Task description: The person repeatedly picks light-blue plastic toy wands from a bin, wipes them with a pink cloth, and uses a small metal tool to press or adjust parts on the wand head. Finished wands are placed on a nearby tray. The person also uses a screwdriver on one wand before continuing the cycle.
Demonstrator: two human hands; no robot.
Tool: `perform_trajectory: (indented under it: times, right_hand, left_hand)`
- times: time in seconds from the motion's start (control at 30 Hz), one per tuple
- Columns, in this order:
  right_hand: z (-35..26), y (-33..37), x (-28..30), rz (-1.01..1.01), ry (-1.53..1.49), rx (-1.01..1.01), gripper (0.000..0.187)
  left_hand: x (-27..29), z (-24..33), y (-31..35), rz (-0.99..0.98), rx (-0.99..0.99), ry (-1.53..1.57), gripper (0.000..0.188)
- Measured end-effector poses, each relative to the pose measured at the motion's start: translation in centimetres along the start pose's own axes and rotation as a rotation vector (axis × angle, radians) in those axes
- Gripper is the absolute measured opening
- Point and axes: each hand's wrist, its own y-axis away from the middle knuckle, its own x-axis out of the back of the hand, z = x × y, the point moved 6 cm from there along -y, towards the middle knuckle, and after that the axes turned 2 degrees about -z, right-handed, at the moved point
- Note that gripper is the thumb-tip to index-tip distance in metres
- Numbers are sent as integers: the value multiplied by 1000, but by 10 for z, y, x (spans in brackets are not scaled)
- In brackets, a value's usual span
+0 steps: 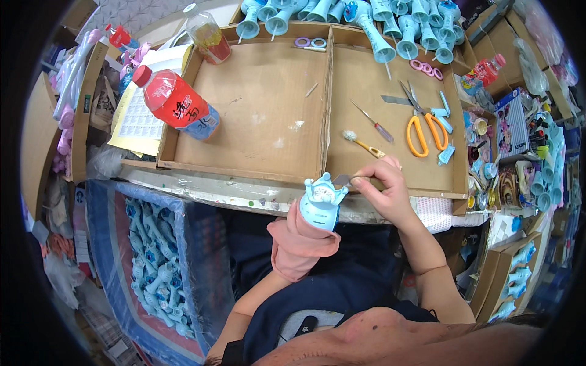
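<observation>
Cardboard tray (pixel 351 79) holds scissors (pixel 419 110); left hand (pixel 297 230) clasps blue piece (pixel 318 215), right hand (pixel 392 192) pinches blade (pixel 342 180).

I see the left hand (pixel 287 227), covered by pink cloth (pixel 304 251), gripping a light-blue crown-topped piece (pixel 320 210) upright. The right hand (pixel 390 190) pinches a thin blade (pixel 343 180) at the crown's right side. Beyond, to my right, scissors (pixel 420 110), a thin pointed tool (pixel 383 132) and a brush (pixel 365 145) lie in a cardboard tray (pixel 351 79). A red-capped bottle (pixel 180 104) stands far left; near left, a lined bin (pixel 101 213) holds light-blue pieces (pixel 160 274).
</observation>
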Motion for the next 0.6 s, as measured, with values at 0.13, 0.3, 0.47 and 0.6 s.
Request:
perform_trajectory:
  times: [0.13, 0.3, 0.47, 0.6]
  right_hand:
    - [-1, 1, 1, 9, 115, 36, 10]
    - [6, 6, 10, 126, -67, 6, 5]
    - [6, 12, 3, 141, -197, -88, 8]
    - [-7, 7, -4, 96, -42, -67, 10]
  left_hand:
    - [3, -12, -3, 20, 151, 299, 65]
    - [-25, -35, 18, -66, 701, 1137, 45]
    - [-32, -34, 28, -168, 816, 1128, 62]
    - [-26, -31, 13, -234, 596, 785, 61]
